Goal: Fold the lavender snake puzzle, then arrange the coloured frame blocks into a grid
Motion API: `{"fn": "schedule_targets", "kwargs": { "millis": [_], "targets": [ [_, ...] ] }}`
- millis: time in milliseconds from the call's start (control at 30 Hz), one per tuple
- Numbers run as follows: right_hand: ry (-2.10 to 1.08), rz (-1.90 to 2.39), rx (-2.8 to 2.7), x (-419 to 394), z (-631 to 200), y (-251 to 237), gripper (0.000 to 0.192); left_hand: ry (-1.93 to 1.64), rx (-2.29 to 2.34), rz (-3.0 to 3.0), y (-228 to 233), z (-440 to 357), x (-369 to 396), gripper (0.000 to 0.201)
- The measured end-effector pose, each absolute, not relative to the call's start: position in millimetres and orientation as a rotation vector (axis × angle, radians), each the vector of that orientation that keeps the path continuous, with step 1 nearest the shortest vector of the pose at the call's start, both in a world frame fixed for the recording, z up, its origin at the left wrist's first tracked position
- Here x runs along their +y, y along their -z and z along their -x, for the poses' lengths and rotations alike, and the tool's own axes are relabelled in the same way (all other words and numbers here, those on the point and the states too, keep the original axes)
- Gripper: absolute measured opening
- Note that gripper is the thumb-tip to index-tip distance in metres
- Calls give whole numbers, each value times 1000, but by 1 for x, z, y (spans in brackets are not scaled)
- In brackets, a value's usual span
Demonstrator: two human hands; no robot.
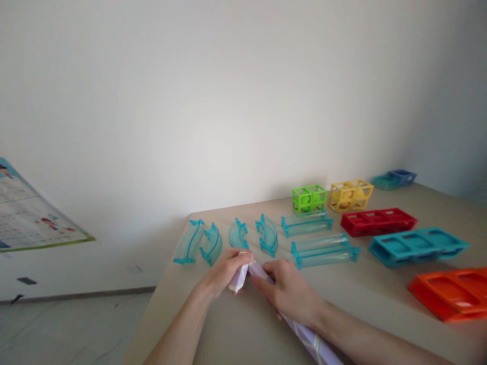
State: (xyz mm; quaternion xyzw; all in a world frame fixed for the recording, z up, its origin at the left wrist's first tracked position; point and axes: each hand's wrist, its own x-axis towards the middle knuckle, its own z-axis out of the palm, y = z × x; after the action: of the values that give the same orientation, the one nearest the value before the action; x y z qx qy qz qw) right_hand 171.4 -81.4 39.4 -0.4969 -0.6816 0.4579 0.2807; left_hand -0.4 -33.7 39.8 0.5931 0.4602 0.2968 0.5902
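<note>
A long lavender strip with pale lines (310, 340), perhaps folded paper or cloth, runs from the bottom edge up to both hands. Its far end is bent sharply over, with a white edge at the tip. My left hand (227, 269) is closed on that bent end. Just to the right, my right hand (289, 290) wraps round the strip below the bend, thumb on top. Beyond my hands lie several curved, clear teal track pieces (269, 236). Two straight clear teal track pieces (307, 223) (325, 252) rest farther right.
Along the table's (228, 334) right side lie a red frame block (378, 222), a teal one (418, 246) and an orange one (452, 294). Green (309, 198) and yellow (350, 195) open cube frames stand by the wall. A blue container (402, 177) sits in the far corner.
</note>
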Motion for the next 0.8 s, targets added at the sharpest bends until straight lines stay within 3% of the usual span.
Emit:
{"fn": "schedule_targets", "kwargs": {
  "millis": [133, 300, 467, 633, 800],
  "targets": [
    [-1137, 1304, -1882, -82, -173, -44, 37, -670, 974, -1309, -35, 2, -34, 39],
    [-1358, 1203, -1706, -81, -170, -42, 45, -620, 688, -1038, -30, 10, -28, 56],
    [-1683, 1003, -1329, -76, -165, -39, 48, -797, 653, -1222, -32, 9, -29, 43],
    [-1765, 943, -1285, -77, -164, -39, 46, -1011, 856, -1529, -35, 0, -38, 20],
    [-1841, 920, -1285, -82, -159, -37, 46, -1101, 940, -1587, -21, 0, -38, 28]
  ]
}}
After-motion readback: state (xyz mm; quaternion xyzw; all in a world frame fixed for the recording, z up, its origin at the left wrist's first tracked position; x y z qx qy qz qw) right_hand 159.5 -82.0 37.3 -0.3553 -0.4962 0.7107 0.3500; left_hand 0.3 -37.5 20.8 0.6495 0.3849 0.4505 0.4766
